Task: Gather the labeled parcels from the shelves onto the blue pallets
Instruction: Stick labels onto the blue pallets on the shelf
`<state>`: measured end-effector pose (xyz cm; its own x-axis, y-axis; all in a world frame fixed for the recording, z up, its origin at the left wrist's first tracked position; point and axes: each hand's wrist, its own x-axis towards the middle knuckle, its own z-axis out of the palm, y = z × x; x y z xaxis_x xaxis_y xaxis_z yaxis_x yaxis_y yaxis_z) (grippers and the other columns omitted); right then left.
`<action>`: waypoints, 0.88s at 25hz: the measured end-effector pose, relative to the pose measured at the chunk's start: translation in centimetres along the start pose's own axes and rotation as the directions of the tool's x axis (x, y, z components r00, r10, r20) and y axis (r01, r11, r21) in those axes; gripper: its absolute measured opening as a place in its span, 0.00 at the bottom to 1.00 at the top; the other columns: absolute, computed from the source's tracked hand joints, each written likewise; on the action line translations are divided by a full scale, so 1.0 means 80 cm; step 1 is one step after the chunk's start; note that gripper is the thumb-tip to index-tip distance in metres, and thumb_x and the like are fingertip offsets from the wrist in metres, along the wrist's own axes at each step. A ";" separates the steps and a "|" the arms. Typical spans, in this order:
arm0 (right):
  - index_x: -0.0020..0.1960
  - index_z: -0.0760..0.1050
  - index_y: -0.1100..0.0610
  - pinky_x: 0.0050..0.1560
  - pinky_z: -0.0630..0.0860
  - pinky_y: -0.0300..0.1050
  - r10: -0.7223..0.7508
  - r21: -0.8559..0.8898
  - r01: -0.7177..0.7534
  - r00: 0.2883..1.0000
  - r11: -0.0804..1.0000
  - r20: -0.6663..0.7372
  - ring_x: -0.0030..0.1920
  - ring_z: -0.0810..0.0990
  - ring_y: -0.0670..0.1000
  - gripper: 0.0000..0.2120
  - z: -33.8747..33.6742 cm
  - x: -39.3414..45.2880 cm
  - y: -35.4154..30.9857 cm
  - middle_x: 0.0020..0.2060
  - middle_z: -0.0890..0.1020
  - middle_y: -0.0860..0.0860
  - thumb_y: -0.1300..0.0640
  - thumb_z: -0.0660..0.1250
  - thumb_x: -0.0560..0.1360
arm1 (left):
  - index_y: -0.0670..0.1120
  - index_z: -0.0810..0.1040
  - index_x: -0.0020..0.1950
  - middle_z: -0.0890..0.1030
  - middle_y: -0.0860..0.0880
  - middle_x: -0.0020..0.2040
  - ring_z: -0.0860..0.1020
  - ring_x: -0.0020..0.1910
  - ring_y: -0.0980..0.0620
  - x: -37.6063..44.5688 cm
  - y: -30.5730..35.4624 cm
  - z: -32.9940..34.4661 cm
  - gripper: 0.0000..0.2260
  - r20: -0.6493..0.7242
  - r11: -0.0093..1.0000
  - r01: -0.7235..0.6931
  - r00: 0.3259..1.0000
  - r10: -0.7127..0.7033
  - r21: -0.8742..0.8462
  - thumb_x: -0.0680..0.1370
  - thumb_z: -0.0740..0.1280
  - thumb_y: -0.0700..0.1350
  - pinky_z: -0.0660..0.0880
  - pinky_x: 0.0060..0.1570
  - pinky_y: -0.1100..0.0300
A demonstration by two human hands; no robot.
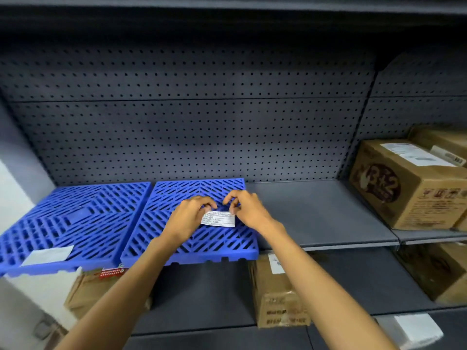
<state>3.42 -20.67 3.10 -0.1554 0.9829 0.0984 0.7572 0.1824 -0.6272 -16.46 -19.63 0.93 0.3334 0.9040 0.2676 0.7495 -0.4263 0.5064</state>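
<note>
Two blue slatted pallets lie side by side on the grey shelf: the left pallet (75,221) carries a pale label (48,255) near its front edge, the right pallet (202,193) lies under my hands. My left hand (188,217) and my right hand (246,208) both pinch a small white printed label (218,219) just above the right pallet. A brown labeled parcel (409,183) with a white shipping slip stands on the same shelf at the far right.
Bare grey shelf (316,210) lies between the pallets and the right parcel. The shelf below holds brown boxes at left (88,291), middle (278,296) and right (439,271). A perforated back panel (202,122) closes the rear. A white packet (414,329) sits at lower right.
</note>
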 end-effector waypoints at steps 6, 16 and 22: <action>0.56 0.79 0.55 0.49 0.78 0.56 -0.022 0.006 0.022 0.999 1.000 0.023 0.45 0.81 0.58 0.17 0.032 -0.035 -0.032 0.43 0.85 0.58 0.71 0.59 0.77 | 0.48 0.81 0.55 0.82 0.46 0.46 0.76 0.39 0.40 -0.058 -0.012 -0.017 0.09 -0.002 0.999 0.047 0.999 -0.047 -0.005 0.85 0.62 0.39 0.72 0.41 0.44; 0.57 0.78 0.55 0.51 0.80 0.59 -0.010 -0.073 0.012 0.999 0.997 0.031 0.48 0.82 0.60 0.14 0.060 -0.057 -0.058 0.45 0.84 0.58 0.69 0.60 0.79 | 0.43 0.82 0.58 0.83 0.46 0.56 0.79 0.55 0.47 -0.100 -0.017 -0.018 0.10 -0.020 0.996 0.089 0.996 -0.089 0.001 0.83 0.62 0.35 0.76 0.56 0.52; 0.58 0.78 0.53 0.48 0.79 0.54 0.021 -0.140 -0.021 1.000 0.990 -0.002 0.49 0.82 0.57 0.13 0.059 -0.064 -0.062 0.46 0.84 0.55 0.67 0.61 0.80 | 0.46 0.82 0.59 0.82 0.48 0.57 0.78 0.59 0.48 -0.103 -0.012 -0.017 0.11 -0.045 0.992 0.118 0.992 -0.116 0.037 0.83 0.63 0.36 0.77 0.58 0.49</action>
<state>-2.57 -26.68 2.09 -0.1380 0.9867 0.0864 0.8418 0.1628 -0.5147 -20.74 -26.73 -0.63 0.2182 0.9450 0.2438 0.8044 -0.3156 0.5033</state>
